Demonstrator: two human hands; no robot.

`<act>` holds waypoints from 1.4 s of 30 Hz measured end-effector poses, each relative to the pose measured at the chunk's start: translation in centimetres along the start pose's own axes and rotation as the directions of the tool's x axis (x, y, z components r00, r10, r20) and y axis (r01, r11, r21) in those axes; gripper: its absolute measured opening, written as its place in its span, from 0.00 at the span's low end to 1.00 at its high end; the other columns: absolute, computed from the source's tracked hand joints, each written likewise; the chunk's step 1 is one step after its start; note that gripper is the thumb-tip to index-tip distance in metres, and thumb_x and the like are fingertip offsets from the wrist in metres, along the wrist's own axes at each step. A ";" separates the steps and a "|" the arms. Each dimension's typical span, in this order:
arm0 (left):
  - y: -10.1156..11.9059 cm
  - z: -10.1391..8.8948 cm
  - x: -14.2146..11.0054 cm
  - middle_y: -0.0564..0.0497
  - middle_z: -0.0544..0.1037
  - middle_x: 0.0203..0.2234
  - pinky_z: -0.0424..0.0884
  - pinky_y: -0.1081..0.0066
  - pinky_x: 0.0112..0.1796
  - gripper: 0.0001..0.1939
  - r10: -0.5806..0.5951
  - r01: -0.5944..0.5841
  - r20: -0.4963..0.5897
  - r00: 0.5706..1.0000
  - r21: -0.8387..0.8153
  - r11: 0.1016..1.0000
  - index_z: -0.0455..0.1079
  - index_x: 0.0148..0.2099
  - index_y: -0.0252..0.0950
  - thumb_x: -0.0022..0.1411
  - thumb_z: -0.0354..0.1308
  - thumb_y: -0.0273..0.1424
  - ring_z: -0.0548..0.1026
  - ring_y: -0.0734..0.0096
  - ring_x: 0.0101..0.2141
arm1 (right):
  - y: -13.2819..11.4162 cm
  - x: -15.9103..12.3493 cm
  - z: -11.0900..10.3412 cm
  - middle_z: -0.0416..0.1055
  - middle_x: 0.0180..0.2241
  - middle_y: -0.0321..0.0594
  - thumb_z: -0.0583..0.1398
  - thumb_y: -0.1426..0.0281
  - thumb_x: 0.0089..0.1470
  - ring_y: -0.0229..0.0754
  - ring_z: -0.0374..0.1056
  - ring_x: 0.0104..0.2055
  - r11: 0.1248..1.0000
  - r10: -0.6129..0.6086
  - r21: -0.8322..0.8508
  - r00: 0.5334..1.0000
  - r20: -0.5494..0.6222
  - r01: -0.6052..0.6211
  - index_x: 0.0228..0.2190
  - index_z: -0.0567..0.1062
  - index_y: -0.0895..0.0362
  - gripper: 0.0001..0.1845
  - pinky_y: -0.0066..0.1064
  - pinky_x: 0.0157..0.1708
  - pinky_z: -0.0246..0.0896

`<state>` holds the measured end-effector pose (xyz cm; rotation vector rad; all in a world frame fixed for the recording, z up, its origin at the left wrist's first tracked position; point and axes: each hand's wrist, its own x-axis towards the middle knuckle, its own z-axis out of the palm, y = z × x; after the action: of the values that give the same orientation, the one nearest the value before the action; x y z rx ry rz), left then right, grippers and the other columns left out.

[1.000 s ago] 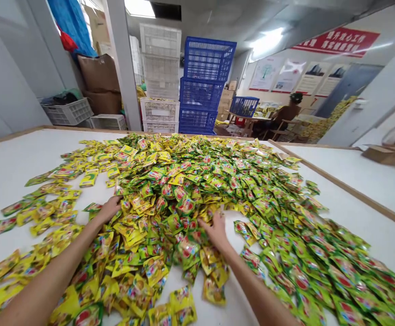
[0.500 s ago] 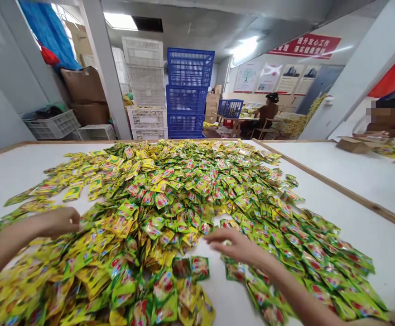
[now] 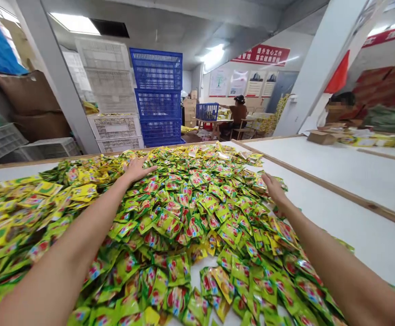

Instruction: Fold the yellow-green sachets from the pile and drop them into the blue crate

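Note:
A wide heap of small green and yellow printed sachets (image 3: 197, 190) covers much of the white tabletop (image 3: 323, 217). My left hand (image 3: 137, 171) reaches to the far left part of the heap, its fingers spread and touching the sachets. On the heap's right side, my right hand (image 3: 274, 189) rests against the sachets, fingers stretched out with the thumb apart. Neither hand grips a sachet that I can see. Mostly yellow sachets (image 3: 0, 213) lie at the left, and green ones fill the middle and the front.
A wooden strip (image 3: 354, 197) divides the table on the right. Behind the table stand blue crates (image 3: 158, 108) and white crates (image 3: 112, 127) in stacks. One person (image 3: 238, 111) sits at a far table; another (image 3: 340, 108) is at the right, near an open carton (image 3: 323, 136).
Both hands have moved forward to the far part of the heap, the left rightward too. Sachets now cover more of the front middle. The view has turned right.

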<state>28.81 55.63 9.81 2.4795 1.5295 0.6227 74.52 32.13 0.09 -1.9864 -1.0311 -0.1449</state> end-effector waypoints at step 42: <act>4.1 -0.2 -24.0 0.41 0.63 0.55 0.43 0.52 0.56 0.39 0.350 -0.369 0.168 0.921 0.094 0.925 0.53 0.61 0.38 0.52 0.46 0.54 0.57 0.51 0.55 | -14.5 -34.9 -3.2 0.53 0.59 0.35 0.60 0.59 0.45 0.63 0.38 0.62 0.688 -0.680 0.048 0.620 0.391 0.724 0.47 0.70 0.43 0.24 0.57 0.52 0.50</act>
<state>22.76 32.49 5.09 2.8591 1.0962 0.3868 42.36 12.51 -4.39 -1.6158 -2.0889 -0.2515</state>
